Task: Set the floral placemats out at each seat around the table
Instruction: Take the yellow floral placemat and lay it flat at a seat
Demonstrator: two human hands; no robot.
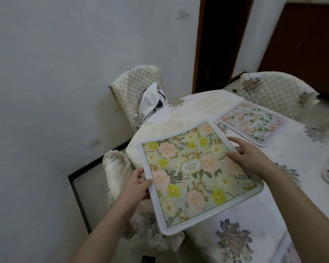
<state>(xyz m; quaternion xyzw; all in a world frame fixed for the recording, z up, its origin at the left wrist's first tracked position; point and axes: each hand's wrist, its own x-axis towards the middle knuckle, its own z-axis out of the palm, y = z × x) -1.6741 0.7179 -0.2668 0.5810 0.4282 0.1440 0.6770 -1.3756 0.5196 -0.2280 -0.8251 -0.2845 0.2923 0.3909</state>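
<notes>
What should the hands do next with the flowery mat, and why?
Probably lower the green floral placemat flat onto the tablecloth before the near chair. The left hand grips its overhanging edge, the right hand holds the far side, and the pink placemat already lies at the next seat.

A second placemat (252, 123) lies on the table (198, 103) behind the held placemat (196, 173).

Dim, flat indoor light, no hard shadows, cool grey cast. Wide-angle bend: the dark wooden door frame (198, 44) in the upper centre leans and lower-frame forearms stretch. Overall soft; right edge smeared. Centre is sharpest, lettering on the green floral placemat (196, 173) legible. No glare.
</notes>
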